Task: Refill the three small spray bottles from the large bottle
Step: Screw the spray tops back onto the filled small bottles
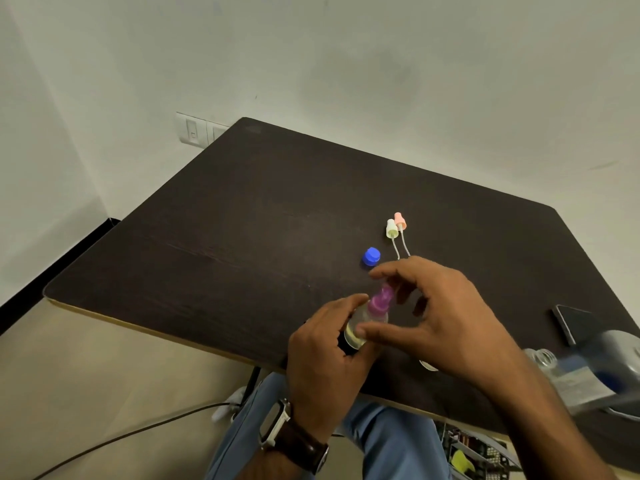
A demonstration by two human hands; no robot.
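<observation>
- Head view: a small spray bottle [363, 322] is gripped around its body by the left hand [325, 358], tilted, above the near edge of the dark table [242, 220].
- Its purple spray top [381, 301] is pinched by the right hand [440, 317].
- A blue cap [371, 256], a white spray head [391, 228] and a pink spray head [400, 220] are seen lying beyond.
- The large bottle [595, 372] lies blurred at right; no label can be read.

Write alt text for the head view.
Both hands, left hand and right hand, hold a small spray bottle with a purple sprayer top over a dark table; a blue cap and two loose sprayer tops lie beyond.
</observation>
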